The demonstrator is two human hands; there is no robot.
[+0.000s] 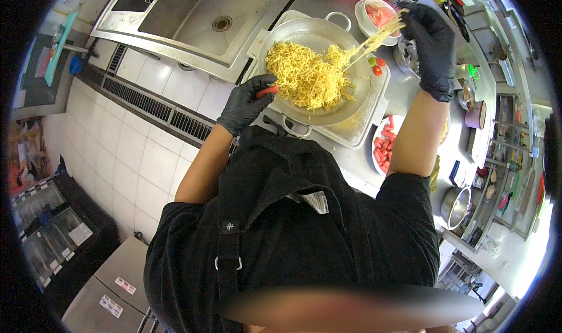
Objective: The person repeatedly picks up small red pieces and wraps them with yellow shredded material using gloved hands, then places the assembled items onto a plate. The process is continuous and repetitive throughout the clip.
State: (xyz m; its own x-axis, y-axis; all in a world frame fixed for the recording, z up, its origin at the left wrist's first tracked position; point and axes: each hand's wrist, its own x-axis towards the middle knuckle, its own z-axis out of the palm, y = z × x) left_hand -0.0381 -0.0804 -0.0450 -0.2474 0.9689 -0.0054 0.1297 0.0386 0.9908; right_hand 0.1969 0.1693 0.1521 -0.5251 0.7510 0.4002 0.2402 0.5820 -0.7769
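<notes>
Two black-gloved hands are at work. The right hand point(430, 49) is up high, and its fingers look closed on the top of a long bunch of noodles point(316, 78). The bunch slants down from the hand, and the rest of the noodles sit in a heap in the pan point(313, 30). The left hand point(244, 106) is low, just by the left edge of the pan. Its fingers are closed on a red thing point(267, 91) that points at the heap. I can't tell if it is part of a tool or a bit of food.

The noodles look thin, curly and soft. A small bunch should be light, but the whole heap may be heavy. They look shiny, so I think they are slippery. They also look tangled and may snap if tugged hard. It is best to pinch a fat bunch and lift it slowly.

The pan is round and wide. Its two loop handles point(349, 20) look like the best spots to hold it. It sits on a white tray point(374, 106). Just right of the pan are small red bits point(377, 71). Near them is a bowl point(361, 20) of pink food point(380, 14). Closer to the person is a plate point(376, 136) of red sticks point(386, 141). On the far left is a sink point(187, 17).
</notes>
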